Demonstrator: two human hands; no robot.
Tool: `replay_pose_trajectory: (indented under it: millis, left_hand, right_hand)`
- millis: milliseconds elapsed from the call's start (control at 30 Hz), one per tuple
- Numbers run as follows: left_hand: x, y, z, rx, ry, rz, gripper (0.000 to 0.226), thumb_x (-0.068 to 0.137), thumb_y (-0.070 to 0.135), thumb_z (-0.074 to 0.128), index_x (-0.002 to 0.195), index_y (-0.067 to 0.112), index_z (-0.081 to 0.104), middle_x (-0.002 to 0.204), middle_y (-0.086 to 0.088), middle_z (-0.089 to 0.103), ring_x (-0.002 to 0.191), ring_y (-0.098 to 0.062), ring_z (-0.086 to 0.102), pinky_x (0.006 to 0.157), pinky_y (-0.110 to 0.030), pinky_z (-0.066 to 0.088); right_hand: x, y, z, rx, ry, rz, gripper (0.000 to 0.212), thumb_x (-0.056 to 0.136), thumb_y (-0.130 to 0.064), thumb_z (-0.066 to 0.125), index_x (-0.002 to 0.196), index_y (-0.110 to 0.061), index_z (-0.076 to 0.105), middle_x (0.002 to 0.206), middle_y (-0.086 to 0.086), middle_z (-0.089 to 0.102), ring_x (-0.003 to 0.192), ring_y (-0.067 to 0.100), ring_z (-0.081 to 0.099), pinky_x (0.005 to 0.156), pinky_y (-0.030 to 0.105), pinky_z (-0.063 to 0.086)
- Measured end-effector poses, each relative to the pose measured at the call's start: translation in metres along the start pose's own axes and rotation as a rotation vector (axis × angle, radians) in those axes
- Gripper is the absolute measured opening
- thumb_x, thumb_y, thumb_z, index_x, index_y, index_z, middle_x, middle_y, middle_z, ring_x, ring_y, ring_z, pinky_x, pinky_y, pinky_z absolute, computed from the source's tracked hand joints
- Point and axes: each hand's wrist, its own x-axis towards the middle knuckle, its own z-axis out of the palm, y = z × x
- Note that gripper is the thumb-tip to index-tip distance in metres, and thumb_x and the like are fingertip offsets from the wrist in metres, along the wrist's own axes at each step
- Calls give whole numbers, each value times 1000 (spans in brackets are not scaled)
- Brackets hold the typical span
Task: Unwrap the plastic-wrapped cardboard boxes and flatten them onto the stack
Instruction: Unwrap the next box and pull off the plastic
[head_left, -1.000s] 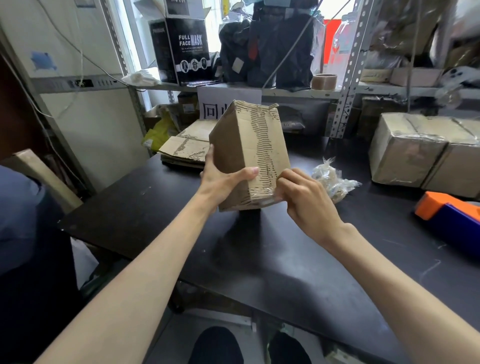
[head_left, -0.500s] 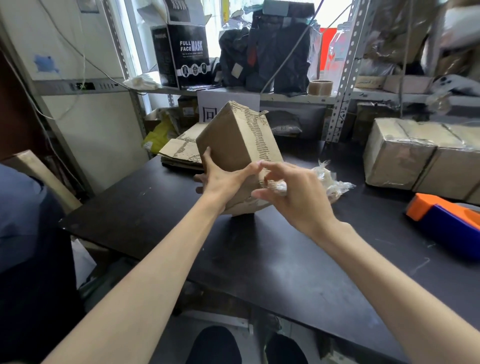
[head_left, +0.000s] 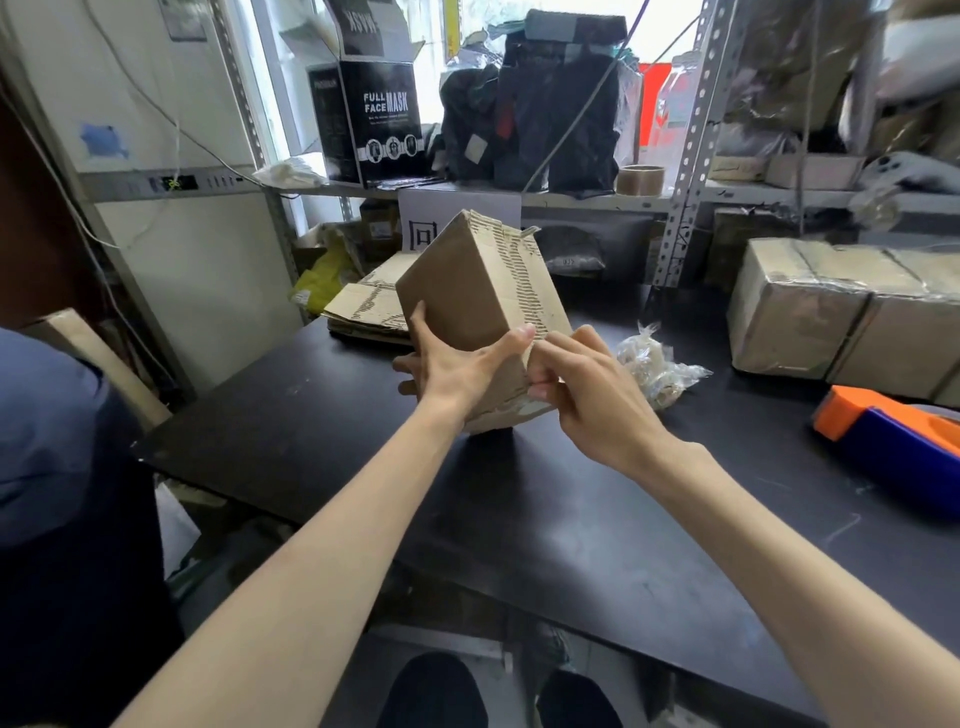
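A brown cardboard box (head_left: 480, 291) with torn tape marks stands tilted on one corner on the black table (head_left: 545, 519). My left hand (head_left: 457, 369) grips its lower left side, thumb across the front face. My right hand (head_left: 587, 389) pinches the box's lower right edge, fingers curled at the torn flap. Behind the box lies a stack of flattened cardboard (head_left: 366, 309). A crumpled wad of clear plastic wrap (head_left: 657, 366) lies just right of my hands.
Two plastic-wrapped boxes (head_left: 841, 306) stand at the right. An orange and blue tool (head_left: 893, 434) lies in front of them. Metal shelving (head_left: 685, 145) with a black mask box (head_left: 374, 114) and a tape roll (head_left: 640, 179) runs along the back.
The box has tipped further left and rotated in my hands. My right hand moved off the plastic strip at the bottom and now pinches the lower right edge.
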Motion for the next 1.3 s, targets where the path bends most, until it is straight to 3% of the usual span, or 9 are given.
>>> replay_pose_trajectory:
  millis: [167, 300, 433, 600, 767, 933, 1067, 1167, 1300]
  left_hand:
    - [16, 3, -18, -248, -9, -178, 133, 55, 60, 89, 158, 26, 13, 147, -15, 45, 128, -31, 49, 109, -49, 43]
    - [15, -4, -24, -209, -72, -206, 122, 64, 57, 85, 158, 32, 11, 142, -12, 49, 123, -32, 52, 104, -55, 46]
    - [8, 2, -26, -197, -114, -223, 135, 45, 67, 82, 157, 36, 14, 138, -12, 50, 115, -31, 55, 98, -54, 48]
    - [22, -3, -32, -229, -102, -301, 102, 74, 55, 78, 155, 31, 21, 118, -6, 53, 94, -26, 50, 83, -53, 43]
    - [14, -6, -23, -136, -96, -168, 149, 27, 82, 84, 156, 43, 20, 147, -9, 46, 130, -32, 48, 103, -55, 46]
    - [10, 10, -21, 156, -108, 235, 71, 89, 44, 71, 152, 44, 36, 156, -11, 19, 142, -35, 30, 115, -40, 31]
    - [11, 11, -18, 251, -226, 192, 65, 80, 48, 80, 139, 39, 55, 147, -11, 31, 131, -27, 42, 116, -40, 37]
    - [21, 3, -31, 171, -284, 163, 63, 67, 45, 84, 126, 34, 66, 143, -5, 49, 127, -19, 50, 112, -38, 44]
    - [26, -2, -38, 155, -323, 152, 58, 62, 48, 81, 117, 41, 64, 145, -3, 48, 132, -18, 49, 114, -37, 42]
  right_hand:
    - [-8, 3, -1, -98, -22, -121, 18, 81, 1, 46, 78, -16, 43, 84, -10, 45, 84, 17, 36, 68, 26, 33]
    - [-19, 2, 14, 91, 246, 184, 20, 83, -16, 72, 74, -11, 55, 82, -6, 51, 79, 12, 48, 69, 30, 49]
    - [-13, 5, 18, 142, 316, 469, 35, 68, -26, 89, 63, -10, 59, 89, 0, 55, 77, 5, 48, 69, 8, 39]
    - [-15, 23, 12, 520, 365, 670, 43, 67, 3, 83, 57, -14, 45, 75, 5, 69, 75, 28, 72, 71, 40, 59]
    - [-13, 18, 10, 502, 338, 606, 36, 67, 4, 84, 77, -14, 54, 79, 10, 71, 71, 24, 72, 67, 37, 60]
    - [-6, 19, 1, 486, 230, 494, 46, 70, -4, 86, 109, -17, 65, 80, 3, 70, 69, 21, 70, 71, 41, 60]
    - [5, 14, 1, 460, 100, 413, 20, 78, -4, 79, 93, -16, 74, 80, 7, 70, 68, 18, 63, 71, 39, 56]
    - [5, 25, -4, 464, 127, 438, 37, 77, 19, 64, 86, -15, 76, 81, 14, 73, 69, 23, 64, 70, 38, 56]
    - [3, 36, -8, 386, 214, 506, 28, 78, 7, 76, 82, -20, 78, 74, 6, 73, 63, 7, 60, 59, 14, 47]
